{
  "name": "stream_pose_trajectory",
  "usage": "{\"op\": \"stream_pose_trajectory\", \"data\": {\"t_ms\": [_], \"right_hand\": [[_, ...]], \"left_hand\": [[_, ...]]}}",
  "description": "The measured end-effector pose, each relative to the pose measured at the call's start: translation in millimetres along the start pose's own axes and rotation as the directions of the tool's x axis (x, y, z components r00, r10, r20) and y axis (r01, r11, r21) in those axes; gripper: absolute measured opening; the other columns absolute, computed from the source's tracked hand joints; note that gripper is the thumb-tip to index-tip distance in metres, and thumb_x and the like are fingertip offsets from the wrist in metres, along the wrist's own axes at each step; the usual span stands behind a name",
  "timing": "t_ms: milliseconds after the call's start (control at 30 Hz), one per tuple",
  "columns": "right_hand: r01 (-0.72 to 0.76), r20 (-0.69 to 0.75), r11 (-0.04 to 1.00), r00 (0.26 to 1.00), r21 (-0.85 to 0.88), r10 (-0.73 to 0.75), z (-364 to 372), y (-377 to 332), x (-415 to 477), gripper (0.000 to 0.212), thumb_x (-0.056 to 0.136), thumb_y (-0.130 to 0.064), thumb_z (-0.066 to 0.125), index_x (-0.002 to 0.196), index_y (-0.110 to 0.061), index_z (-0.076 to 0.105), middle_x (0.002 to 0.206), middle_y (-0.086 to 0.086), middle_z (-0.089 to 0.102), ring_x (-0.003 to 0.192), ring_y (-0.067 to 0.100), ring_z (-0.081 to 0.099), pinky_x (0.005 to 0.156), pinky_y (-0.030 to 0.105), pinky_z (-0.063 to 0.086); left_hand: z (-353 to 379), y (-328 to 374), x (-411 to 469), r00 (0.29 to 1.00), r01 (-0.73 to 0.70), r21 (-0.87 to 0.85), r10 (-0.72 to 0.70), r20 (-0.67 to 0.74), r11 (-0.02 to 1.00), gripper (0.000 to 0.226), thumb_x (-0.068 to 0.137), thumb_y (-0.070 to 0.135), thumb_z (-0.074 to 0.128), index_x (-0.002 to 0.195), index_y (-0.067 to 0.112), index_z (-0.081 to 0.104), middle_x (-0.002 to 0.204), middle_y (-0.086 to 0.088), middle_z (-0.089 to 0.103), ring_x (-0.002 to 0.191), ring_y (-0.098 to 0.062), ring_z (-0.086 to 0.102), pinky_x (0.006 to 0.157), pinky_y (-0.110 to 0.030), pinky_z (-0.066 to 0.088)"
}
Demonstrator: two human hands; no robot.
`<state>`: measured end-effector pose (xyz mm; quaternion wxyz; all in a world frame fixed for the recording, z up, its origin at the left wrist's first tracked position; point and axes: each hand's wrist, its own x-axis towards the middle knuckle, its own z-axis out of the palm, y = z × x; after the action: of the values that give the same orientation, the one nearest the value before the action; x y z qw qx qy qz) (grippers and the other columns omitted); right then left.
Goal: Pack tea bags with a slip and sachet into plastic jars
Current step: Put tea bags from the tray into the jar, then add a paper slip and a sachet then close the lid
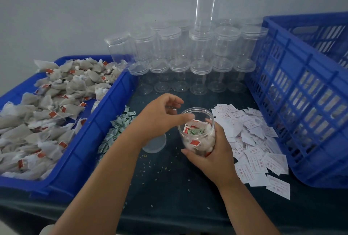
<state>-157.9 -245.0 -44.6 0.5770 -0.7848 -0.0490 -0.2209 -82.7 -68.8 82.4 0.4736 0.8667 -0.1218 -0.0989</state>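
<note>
A clear plastic jar (195, 133) stands open at the table's centre, filled with tea bags, a white slip and a green sachet on top. My right hand (211, 151) grips the jar from its right side. My left hand (162, 116) hovers at the jar's mouth, fingers loosely curled, thumb and forefinger over the rim, holding nothing that I can see. The jar's lid (155, 143) lies on the table under my left wrist. Tea bags (47, 114) fill a blue tray (90, 140) on the left. Green sachets (116, 131) lie beside that tray. White slips (252, 140) are spread to the right.
Several empty lidded jars (188, 61) are stacked against the wall at the back. A tall blue crate (301, 102) stands at the right, close to the slips. Small grains are scattered over the dark tabletop (169, 187) in front.
</note>
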Motion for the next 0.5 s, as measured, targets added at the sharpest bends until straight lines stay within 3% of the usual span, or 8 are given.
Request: {"op": "stream_pose_trajectory", "data": {"t_ms": [67,133,200,267,300,400,500], "right_hand": [[-0.006,-0.01,1.0,1.0,0.025,0.006,-0.3,0.3,-0.2,0.09,0.065,-0.055,0.095,0.139,-0.059,0.044,0.136,-0.025,0.065,0.127,0.002,0.065,0.095,0.01,0.052],[-0.004,-0.019,1.0,1.0,0.025,0.004,0.2,-0.1,-0.4,0.089,0.066,-0.053,0.096,0.138,-0.061,0.045,0.136,-0.027,0.065,0.127,0.001,0.064,0.095,0.009,0.05],[0.003,-0.017,1.0,1.0,0.02,-0.002,0.3,-0.2,0.0,0.088,0.066,-0.052,0.096,0.137,-0.062,0.045,0.136,-0.028,0.065,0.127,-0.001,0.064,0.094,0.008,0.05],[0.006,-0.005,1.0,1.0,0.019,-0.006,0.2,1.0,0.4,0.088,0.066,-0.052,0.096,0.138,-0.06,0.045,0.136,-0.027,0.065,0.126,-0.001,0.065,0.093,0.007,0.05],[0.01,0.001,1.0,1.0,0.013,-0.01,0.2,1.9,0.4,0.089,0.066,-0.053,0.096,0.138,-0.059,0.045,0.136,-0.027,0.065,0.126,-0.001,0.065,0.093,0.007,0.05],[0.008,0.012,1.0,1.0,0.012,-0.008,1.1,3.4,0.1,0.09,0.065,-0.056,0.096,0.14,-0.055,0.046,0.137,-0.026,0.064,0.127,0.001,0.064,0.095,0.008,0.05],[0.012,0.002,1.0,1.0,0.023,-0.012,1.4,2.8,0.0,0.089,0.065,-0.053,0.096,0.139,-0.058,0.046,0.137,-0.027,0.064,0.127,-0.001,0.064,0.094,0.006,0.048]], "left_hand": [[-5.2,-13.0,-1.3,0.994,0.007,0.018,-0.005,-0.109,1.0,0.023,0.09,0.058,0.071,0.105,0.041,0.068,0.102,0.022,0.073,0.092,0.005,0.068,0.08,-0.023,0.051],[-10.6,-31.1,-3.2,0.984,0.071,0.177,-0.04,-0.172,0.982,0.017,0.099,0.05,0.064,0.107,0.037,0.07,0.102,0.02,0.075,0.097,0.0,0.07,0.086,-0.029,0.054],[-12.0,-52.8,-6.8,0.983,0.172,0.47,-0.119,-0.141,0.866,0.037,0.098,0.05,0.065,0.127,0.028,0.067,0.127,0.01,0.068,0.118,-0.014,0.065,0.098,-0.035,0.052],[-10.0,-72.6,-11.8,0.969,0.241,0.677,-0.205,-0.134,0.696,0.061,0.09,0.058,0.071,0.137,0.02,0.06,0.14,-0.003,0.059,0.125,-0.024,0.058,0.102,-0.039,0.048],[-7.5,-79.6,-14.5,0.964,0.257,0.703,-0.223,-0.142,0.663,0.066,0.086,0.06,0.075,0.136,0.02,0.059,0.139,-0.004,0.059,0.123,-0.026,0.058,0.1,-0.039,0.05],[1.6,-94.6,-18.1,0.968,0.251,0.655,-0.19,-0.165,0.712,0.087,0.073,0.059,0.087,0.144,0.022,0.051,0.139,-0.004,0.059,0.123,-0.027,0.059,0.099,-0.04,0.051],[3.4,-100.9,-15.7,0.954,0.299,0.607,-0.219,-0.205,0.736,0.1,0.07,0.063,0.087,0.148,0.02,0.043,0.148,-0.009,0.043,0.134,-0.03,0.049,0.105,-0.04,0.045]]}}
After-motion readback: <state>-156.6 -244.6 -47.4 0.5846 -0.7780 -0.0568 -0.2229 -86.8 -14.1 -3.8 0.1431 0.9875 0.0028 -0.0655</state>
